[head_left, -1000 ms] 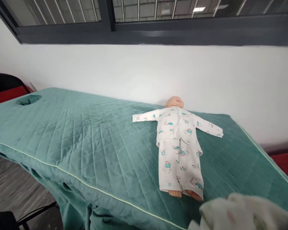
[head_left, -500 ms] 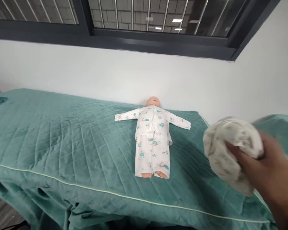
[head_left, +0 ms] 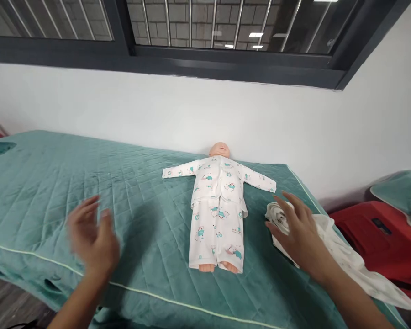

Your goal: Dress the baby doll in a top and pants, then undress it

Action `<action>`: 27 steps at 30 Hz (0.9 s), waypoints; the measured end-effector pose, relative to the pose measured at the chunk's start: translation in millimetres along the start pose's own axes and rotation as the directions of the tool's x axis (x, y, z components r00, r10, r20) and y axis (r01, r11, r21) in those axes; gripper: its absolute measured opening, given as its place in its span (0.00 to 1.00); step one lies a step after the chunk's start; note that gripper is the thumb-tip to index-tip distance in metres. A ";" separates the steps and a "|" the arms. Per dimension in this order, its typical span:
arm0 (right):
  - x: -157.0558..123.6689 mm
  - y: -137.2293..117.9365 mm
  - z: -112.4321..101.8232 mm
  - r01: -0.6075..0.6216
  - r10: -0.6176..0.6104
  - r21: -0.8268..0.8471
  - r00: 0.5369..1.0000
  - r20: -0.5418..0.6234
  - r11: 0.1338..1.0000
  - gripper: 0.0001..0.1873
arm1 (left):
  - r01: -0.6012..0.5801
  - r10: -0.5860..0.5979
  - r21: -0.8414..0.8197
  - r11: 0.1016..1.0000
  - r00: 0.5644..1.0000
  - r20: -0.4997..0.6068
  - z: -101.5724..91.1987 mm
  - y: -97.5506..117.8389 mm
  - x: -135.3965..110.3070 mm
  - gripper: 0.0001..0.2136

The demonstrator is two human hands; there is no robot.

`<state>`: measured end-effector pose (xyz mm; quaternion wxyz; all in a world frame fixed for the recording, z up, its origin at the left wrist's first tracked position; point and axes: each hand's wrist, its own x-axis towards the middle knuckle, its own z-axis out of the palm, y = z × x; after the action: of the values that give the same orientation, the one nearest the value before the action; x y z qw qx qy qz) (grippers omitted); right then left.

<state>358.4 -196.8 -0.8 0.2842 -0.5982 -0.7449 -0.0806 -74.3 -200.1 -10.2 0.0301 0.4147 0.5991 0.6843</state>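
Observation:
A baby doll point(head_left: 219, 150) lies on its back on the green quilted cover, its head by the wall and its feet towards me. It wears a white printed shirt point(head_left: 222, 180) with the sleeves spread wide, and matching trousers point(head_left: 216, 233). My left hand point(head_left: 95, 235), slightly blurred, hovers left of the doll with fingers apart and nothing in it. To the right, my right hand point(head_left: 296, 230) is open above a partly rolled white printed cloth point(head_left: 349, 265), which it partly hides. Whether the hand touches the cloth I cannot tell.
The green quilted cover point(head_left: 55, 183) spreads over the bed, with a light piped edge at the front. A red case point(head_left: 373, 233) stands beyond the right edge, partly under green fabric point(head_left: 402, 194). Behind are a white wall point(head_left: 140, 109) and a dark window frame point(head_left: 226, 66).
My right hand has let go of the bundled cloth, which now lies loosened at the bed's right edge. My left hand has come into view at the left.

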 end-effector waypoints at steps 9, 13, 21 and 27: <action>158.8 -53.7 107.8 -0.246 0.255 0.563 0.965 0.064 0.789 0.29 | -0.018 0.079 -0.094 0.995 0.714 0.696 242.7 40.7 18.8 0.14; 181.2 -50.5 131.1 -0.271 0.262 0.608 0.959 0.105 0.746 0.31 | -0.141 0.131 -0.053 0.989 0.631 0.765 290.9 39.0 23.6 0.15; 180.4 -47.4 136.7 -0.183 0.144 0.528 0.983 0.116 0.829 0.26 | -0.194 0.173 -0.064 0.979 0.619 0.766 301.9 19.7 9.9 0.17; 181.6 -47.1 137.6 -0.202 0.167 0.528 0.979 0.114 0.825 0.25 | -0.157 0.153 -0.071 0.985 0.603 0.783 302.5 18.2 11.1 0.17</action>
<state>247.0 7.3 -9.6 0.4230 -0.5661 -0.6849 0.1773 109.3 41.2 -7.6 0.2287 0.7223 0.4889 0.4324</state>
